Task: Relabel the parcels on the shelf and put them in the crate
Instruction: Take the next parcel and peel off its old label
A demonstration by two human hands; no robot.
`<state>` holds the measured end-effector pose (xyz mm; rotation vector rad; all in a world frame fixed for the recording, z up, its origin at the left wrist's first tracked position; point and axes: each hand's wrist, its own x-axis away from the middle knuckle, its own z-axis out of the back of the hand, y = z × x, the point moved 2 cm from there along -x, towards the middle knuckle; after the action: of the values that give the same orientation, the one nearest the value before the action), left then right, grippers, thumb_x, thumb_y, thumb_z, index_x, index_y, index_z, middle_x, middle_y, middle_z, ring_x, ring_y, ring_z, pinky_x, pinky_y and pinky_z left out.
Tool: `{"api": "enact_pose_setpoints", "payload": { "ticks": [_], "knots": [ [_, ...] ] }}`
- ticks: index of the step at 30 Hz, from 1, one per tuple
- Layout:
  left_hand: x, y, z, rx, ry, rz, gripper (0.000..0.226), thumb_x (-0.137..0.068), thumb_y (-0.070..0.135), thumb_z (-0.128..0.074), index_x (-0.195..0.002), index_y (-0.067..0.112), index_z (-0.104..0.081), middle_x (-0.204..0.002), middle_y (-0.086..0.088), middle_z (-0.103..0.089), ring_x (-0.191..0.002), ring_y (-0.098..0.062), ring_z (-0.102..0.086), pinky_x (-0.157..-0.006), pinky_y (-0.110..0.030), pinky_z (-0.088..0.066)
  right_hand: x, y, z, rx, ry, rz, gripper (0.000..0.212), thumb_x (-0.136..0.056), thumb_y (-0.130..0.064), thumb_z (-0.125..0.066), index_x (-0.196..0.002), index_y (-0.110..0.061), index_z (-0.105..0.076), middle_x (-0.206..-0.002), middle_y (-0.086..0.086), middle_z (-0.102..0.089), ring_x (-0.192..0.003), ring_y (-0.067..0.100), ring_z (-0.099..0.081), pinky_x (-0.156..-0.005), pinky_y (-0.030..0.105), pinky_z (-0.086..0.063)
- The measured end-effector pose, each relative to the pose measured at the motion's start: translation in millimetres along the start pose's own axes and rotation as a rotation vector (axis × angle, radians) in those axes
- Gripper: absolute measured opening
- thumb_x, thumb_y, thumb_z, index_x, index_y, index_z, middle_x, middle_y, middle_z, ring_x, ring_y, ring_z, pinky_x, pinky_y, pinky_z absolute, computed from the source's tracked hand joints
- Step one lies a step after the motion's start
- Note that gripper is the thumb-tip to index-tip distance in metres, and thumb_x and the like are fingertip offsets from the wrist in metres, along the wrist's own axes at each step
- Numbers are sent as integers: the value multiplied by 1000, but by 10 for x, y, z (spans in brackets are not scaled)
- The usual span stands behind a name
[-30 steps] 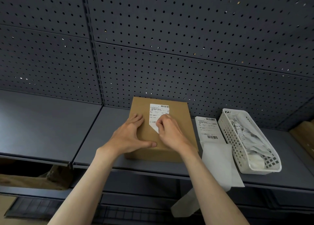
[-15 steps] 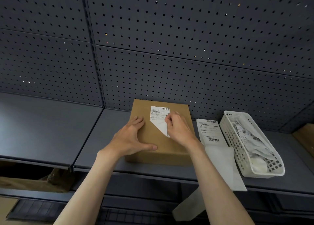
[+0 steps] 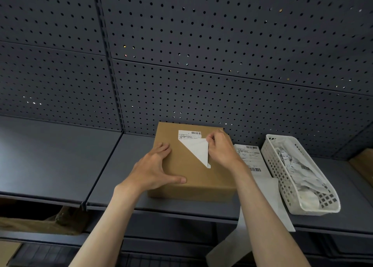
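A brown parcel sat on the grey shelf at frame centre. The right hand pinched its half-peeled white label; the left hand lay spread flat on the box. A white basket stood right.

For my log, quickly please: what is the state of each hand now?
Left hand: open, pressing flat on the cardboard parcel.
Right hand: closed, pinching the peeled corner of the old label.
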<state>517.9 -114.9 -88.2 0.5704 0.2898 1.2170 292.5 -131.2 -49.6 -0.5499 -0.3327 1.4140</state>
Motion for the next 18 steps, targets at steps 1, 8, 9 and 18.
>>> {"api": "enact_pose_setpoints", "payload": {
  "ticks": [1,8,9,18],
  "knots": [
    [3,5,0,4,2,1,135,-50,84,-74,-159,23,-24,-165,22,-12,-151,4,-3,-123,-45,-21,-16,1,10,2,5,-6,20,-102,-3,-45,-95,6,-61,-106,8,-58,-98,29,-59,-88,48,-53],
    [0,16,-2,1,0,3,133,-51,84,-74,-159,24,-23,-165,23,-10,-150,5,-2,-121,-45,-20,-113,48,52,-24,28,-11,19,-102,-3,-44,-90,-1,-59,-107,9,-56,-99,28,-57,-92,48,-51],
    [1,17,-2,1,-2,3,133,-51,84,-74,-159,24,-23,-165,23,-10,-150,5,-2,-121,-45,-20,-126,60,54,-26,28,-14,19,-102,-4,-44,-89,-4,-58,-107,7,-55,-99,27,-57,-92,46,-50],
    [-2,66,-25,5,-11,-14,133,-51,86,-72,-159,26,-23,-164,24,-10,-150,6,-2,-122,-45,-22,-211,142,122,-43,79,-42,19,-102,-3,-43,-88,-6,-55,-109,7,-56,-98,27,-58,-94,53,-51]
  ]
}}
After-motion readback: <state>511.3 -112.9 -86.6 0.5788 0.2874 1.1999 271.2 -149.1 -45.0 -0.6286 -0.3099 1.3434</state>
